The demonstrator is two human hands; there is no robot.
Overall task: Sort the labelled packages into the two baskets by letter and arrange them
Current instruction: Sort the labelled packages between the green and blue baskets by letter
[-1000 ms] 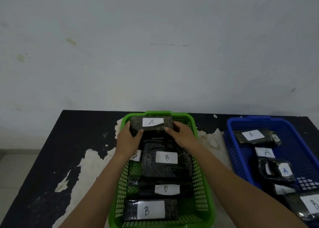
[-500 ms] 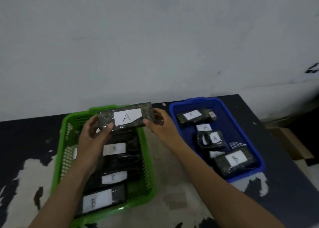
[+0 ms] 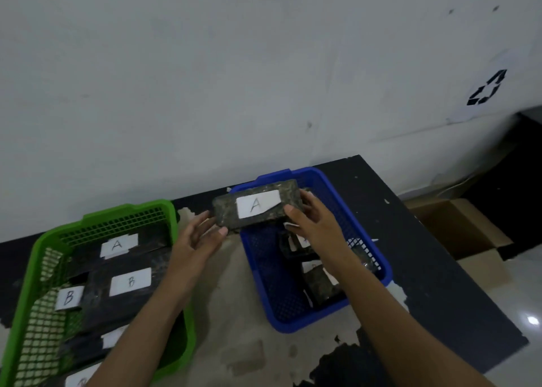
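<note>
My right hand (image 3: pixel 318 225) grips the right end of a dark wrapped package labelled A (image 3: pixel 258 206), held above the far left corner of the blue basket (image 3: pixel 272 284). My left hand (image 3: pixel 196 240) is at the package's left end with fingers spread, thumb just under its corner; no firm grip shows. Inside the blue basket lie several dark packages (image 3: pixel 322 284), their labels mostly hidden by my right arm. The green basket (image 3: pixel 129 210) on the left holds one package labelled A (image 3: pixel 118 244) at the far end and packages labelled B (image 3: pixel 130 281) nearer me.
Both baskets stand on a black table with worn, peeling patches (image 3: pixel 234 342), set against a white wall. An open cardboard box (image 3: pixel 457 225) sits on the floor past the table's right edge. A strip of table lies between the baskets.
The A package went from above the green basket rightwards to above the blue basket. My left hand loosened at its left end. The view swung right.
</note>
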